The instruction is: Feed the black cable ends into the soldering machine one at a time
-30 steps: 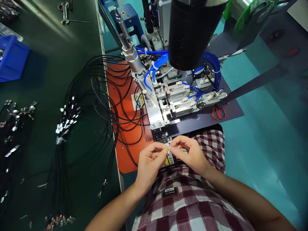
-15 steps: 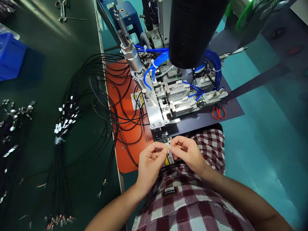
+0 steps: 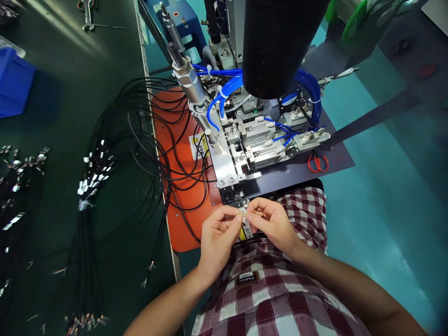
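Note:
My left hand point(image 3: 220, 237) and my right hand point(image 3: 271, 221) meet fingertip to fingertip in front of the machine point(image 3: 252, 149). Each pinches thumb against forefinger. A tiny pale yellowish piece, perhaps a wire end, shows between the fingertips; its kind is too small to make out, and the fingers cover most of it. Just beyond the fingertips lies a small black fixture point(image 3: 233, 196) at the machine's near edge. Below the hands, a label with a yellow patch point(image 3: 242, 234) is partly covered.
Black cables point(image 3: 171, 172) loop across the orange base plate point(image 3: 182, 228) onto the dark green table point(image 3: 115, 280). A tied cable bundle point(image 3: 86, 238) lies there, with a blue bin point(image 3: 16, 84) and a wrench point(image 3: 88, 18). Red-handled scissors point(image 3: 318, 163) rest on the grey plate at the right.
Both hands keep nearly the same place and pinch. Less of the pale piece shows between the fingertips. The whole view has shifted very slightly.

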### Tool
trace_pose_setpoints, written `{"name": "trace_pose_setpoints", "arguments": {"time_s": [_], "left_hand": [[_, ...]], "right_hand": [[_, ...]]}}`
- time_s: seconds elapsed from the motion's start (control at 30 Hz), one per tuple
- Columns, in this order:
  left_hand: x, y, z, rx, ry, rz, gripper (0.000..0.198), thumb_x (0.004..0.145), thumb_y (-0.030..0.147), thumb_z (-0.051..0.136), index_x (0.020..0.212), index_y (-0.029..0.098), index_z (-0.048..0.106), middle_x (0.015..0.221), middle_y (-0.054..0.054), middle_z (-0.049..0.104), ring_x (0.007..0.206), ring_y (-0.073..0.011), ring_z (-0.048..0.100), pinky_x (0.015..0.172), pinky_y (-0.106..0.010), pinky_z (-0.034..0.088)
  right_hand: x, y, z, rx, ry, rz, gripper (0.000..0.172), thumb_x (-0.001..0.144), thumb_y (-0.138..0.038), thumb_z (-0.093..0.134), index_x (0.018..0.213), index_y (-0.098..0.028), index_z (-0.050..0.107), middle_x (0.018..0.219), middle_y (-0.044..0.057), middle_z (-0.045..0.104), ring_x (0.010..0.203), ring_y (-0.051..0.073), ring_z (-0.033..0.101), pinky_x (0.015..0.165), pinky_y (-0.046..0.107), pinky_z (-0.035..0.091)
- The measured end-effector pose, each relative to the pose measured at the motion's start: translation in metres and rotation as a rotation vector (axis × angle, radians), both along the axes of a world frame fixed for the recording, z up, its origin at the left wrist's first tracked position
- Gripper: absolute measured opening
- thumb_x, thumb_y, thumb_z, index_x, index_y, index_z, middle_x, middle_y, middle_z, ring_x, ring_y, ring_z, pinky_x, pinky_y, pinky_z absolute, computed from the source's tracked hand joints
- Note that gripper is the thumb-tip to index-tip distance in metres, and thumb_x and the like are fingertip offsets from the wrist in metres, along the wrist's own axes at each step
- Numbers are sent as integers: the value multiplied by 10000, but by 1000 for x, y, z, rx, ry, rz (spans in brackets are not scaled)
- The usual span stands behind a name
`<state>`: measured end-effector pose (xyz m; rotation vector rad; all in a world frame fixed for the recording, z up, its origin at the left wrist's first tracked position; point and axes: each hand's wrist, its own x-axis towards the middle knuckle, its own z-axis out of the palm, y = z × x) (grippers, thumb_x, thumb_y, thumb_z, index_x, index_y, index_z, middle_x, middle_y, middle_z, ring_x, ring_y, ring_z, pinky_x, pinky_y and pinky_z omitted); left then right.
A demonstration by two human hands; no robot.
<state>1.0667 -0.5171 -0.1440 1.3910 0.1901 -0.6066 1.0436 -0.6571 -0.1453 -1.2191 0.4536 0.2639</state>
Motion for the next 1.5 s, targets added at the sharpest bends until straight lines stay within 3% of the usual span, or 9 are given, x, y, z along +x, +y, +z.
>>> {"name": "trace_pose_setpoints", "arguments": {"time_s": [1.23, 1.4, 1.5], "left_hand": [[-3, 2, -5, -32, -23, -3, 154, 833, 303, 654, 830, 166, 583, 483, 95, 378, 425, -31, 290, 414, -146, 223], [-3, 1, -5, -37, -3, -9, 168, 834, 317, 656, 821, 166, 582, 495, 83, 407, 439, -36, 308, 422, -151, 230], [-2, 0, -3, -36, 20, -25, 181, 832, 325, 657, 815, 161, 581, 467, 87, 400, 426, -33, 292, 417, -151, 215]], "right_hand": [[-1, 4, -5, 57, -25, -27, 158, 763, -290, 652, 735, -164, 561, 538, -56, 527, 459, 72, 452, 472, 212, 357], [-5, 5, -4, -62, -84, -16, 136, 816, -282, 619, 764, -173, 559, 553, -49, 538, 516, 91, 484, 523, 225, 382], [-5, 1, -4, -31, -65, 7, 146, 816, -295, 624, 770, -171, 564, 553, -51, 536, 505, 90, 487, 517, 225, 384]]}}
